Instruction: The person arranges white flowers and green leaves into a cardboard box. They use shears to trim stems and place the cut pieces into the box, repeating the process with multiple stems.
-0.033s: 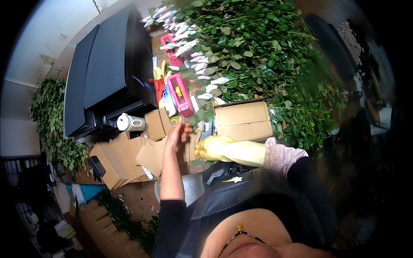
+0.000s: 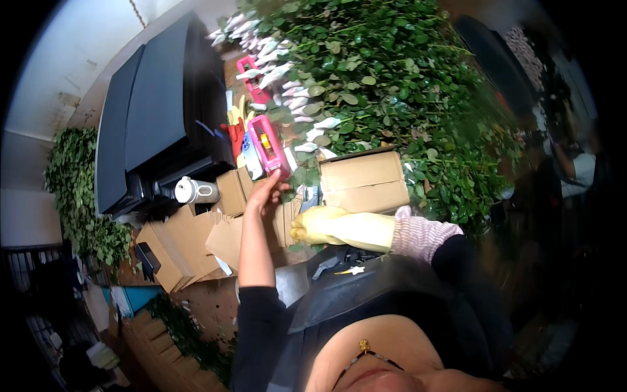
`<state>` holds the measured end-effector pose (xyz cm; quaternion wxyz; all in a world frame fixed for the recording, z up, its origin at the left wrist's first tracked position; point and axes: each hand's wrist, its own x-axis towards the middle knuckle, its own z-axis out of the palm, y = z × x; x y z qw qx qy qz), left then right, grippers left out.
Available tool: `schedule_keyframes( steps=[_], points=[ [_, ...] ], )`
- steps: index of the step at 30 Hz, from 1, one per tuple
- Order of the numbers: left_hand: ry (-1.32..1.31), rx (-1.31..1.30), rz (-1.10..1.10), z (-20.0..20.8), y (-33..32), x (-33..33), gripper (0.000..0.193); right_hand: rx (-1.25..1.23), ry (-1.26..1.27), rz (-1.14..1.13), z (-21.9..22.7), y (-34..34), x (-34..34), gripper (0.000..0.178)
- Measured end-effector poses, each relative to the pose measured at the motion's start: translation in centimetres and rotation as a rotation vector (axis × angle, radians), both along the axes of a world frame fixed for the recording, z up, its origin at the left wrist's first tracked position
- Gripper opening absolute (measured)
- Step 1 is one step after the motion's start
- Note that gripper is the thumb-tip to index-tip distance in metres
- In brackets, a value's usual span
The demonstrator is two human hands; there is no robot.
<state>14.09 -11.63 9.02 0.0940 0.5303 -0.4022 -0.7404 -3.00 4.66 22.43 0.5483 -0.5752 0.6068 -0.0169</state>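
Observation:
My left hand [image 2: 264, 191] is bare and reaches up with fingers apart, its fingertips at the lower end of a pink plastic frame-like tool [image 2: 271, 147]. My right hand [image 2: 319, 225] wears a yellow rubber glove over a pink striped sleeve. It lies curled beside a small grey tool [image 2: 308, 196], just below a closed cardboard box [image 2: 362, 179]. Whether it grips anything is hidden. A big heap of green leafy stems [image 2: 405, 85] with white-wrapped buds [image 2: 274, 65] fills the space beyond the box.
Flattened and open cardboard boxes [image 2: 186, 245] lie at the left. A white jug [image 2: 192, 191] stands in front of large black panels [image 2: 157, 111]. More greenery [image 2: 78, 196] hangs at the far left. Another person [image 2: 575, 163] is at the right edge.

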Motion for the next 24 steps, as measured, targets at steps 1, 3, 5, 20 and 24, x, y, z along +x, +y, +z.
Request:
schedule_keyframes(
  steps=[1, 3, 5, 20, 24],
  points=[
    [-0.025, -0.119, -0.15, -0.7, -1.9, -0.7, 0.036, -0.009, 0.004, -0.02, 0.0, -0.3, 0.2, 0.029],
    [-0.117, -0.152, -0.137, -1.5, -2.9, -1.2, 0.025, 0.05, -0.17, -0.15, -0.2, -1.1, 0.5, 0.027],
    [-0.265, -0.135, -0.2, -1.1, -2.7, -1.5, 0.022, 0.214, -0.455, -0.408, -0.6, -1.4, 0.1, 0.025],
    [-0.361, -1.836, -0.68, 7.3, 11.6, -32.6, 0.041, -0.186, -1.381, -1.101, -3.2, 19.6, -19.0, 0.052],
    [-0.391, -1.566, -0.732, 5.8, 11.5, -34.0, 0.071, 0.035, -1.028, -1.194, -6.0, 23.1, -17.8, 0.053]
  ],
)
